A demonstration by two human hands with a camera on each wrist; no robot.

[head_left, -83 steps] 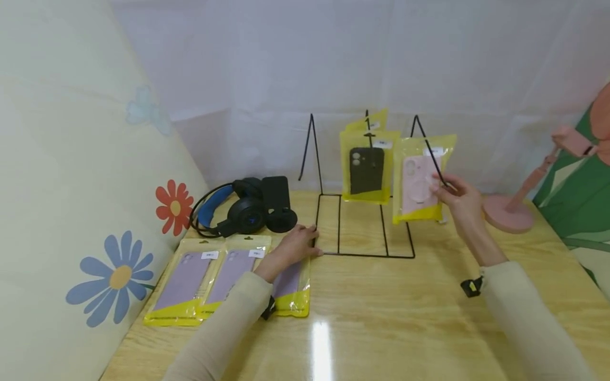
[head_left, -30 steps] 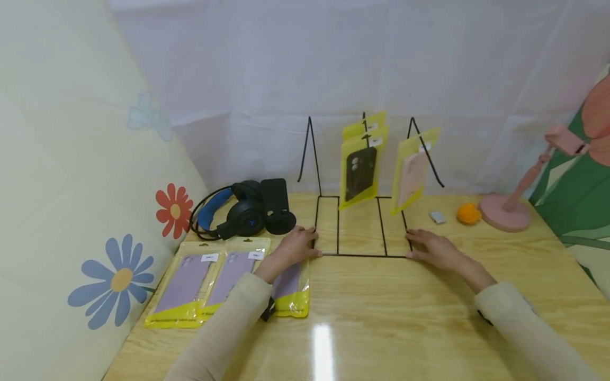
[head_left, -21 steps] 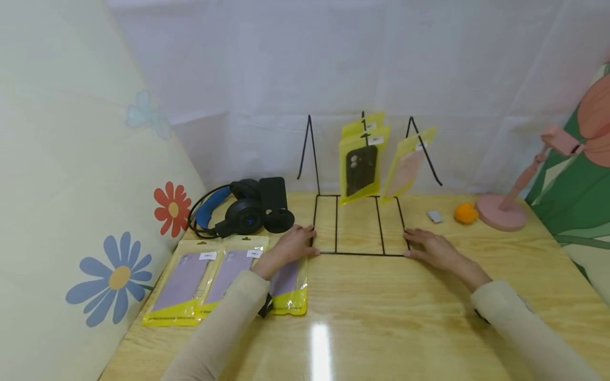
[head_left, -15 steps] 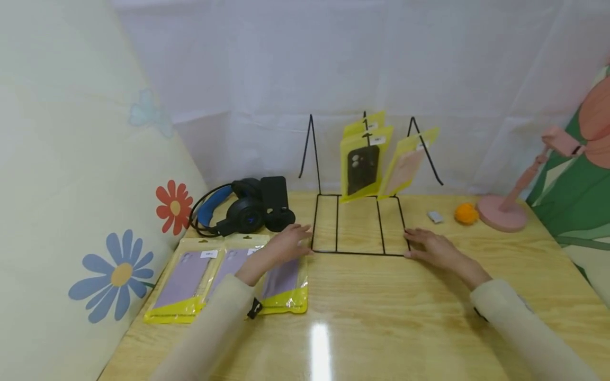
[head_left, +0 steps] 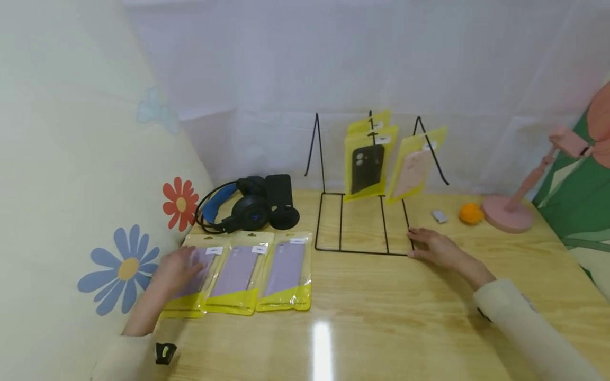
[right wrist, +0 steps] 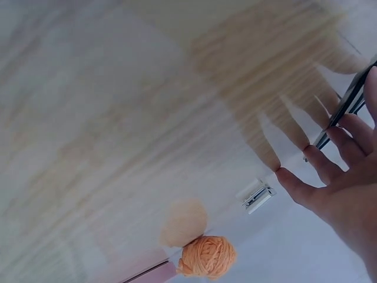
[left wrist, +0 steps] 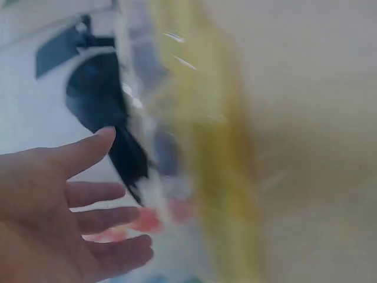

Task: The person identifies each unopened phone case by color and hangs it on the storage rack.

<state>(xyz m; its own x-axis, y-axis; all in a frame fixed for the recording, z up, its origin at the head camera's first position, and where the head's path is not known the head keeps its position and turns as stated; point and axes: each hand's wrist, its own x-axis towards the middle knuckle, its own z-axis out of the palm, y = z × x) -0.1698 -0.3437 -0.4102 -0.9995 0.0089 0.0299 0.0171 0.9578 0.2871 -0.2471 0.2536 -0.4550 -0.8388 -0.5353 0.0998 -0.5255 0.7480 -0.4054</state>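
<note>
A black wire rack [head_left: 362, 252] stands mid-table. On its hooks hang yellow packs, one with a black phone case [head_left: 366, 168] and one with a pink case [head_left: 413, 170]. My right hand [head_left: 425, 244] rests flat at the rack's front right corner. In the right wrist view its straight fingers [right wrist: 339, 150] touch the wire [right wrist: 347, 105]. Three yellow packs with purple cases lie in a row. My left hand [head_left: 183, 263] lies over the leftmost pack [head_left: 195, 248], fingers relaxed. The left wrist view is blurred; the left hand's spread fingers [left wrist: 97, 191] hold nothing.
Black and blue headphones [head_left: 240, 207] lie behind the packs. An orange ball [head_left: 469, 213], a small grey clip [head_left: 438, 216] and a pink stand [head_left: 507, 212] sit right of the rack. A flowered panel [head_left: 71, 185] borders the wooden table [head_left: 381, 317] on the left.
My left hand left the rack's front left corner and swung left onto the leftmost purple pack. Earlier my right hand let go of the pink pack and dropped to the rack's base.
</note>
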